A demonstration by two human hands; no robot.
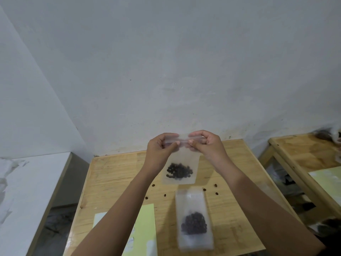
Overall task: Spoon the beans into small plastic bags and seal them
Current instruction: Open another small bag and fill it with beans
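I hold a small frosted plastic bag up above the wooden table, with a clump of dark beans in its bottom. My left hand pinches the left end of its top strip, thumb in front. My right hand pinches the right end the same way. A second bag with dark beans in it lies flat on the table below, its top pointing away from me. No spoon is in view.
Several loose beans lie scattered on the table. A pale green sheet lies at the near left. A white surface stands to the left, another wooden table to the right, a grey wall behind.
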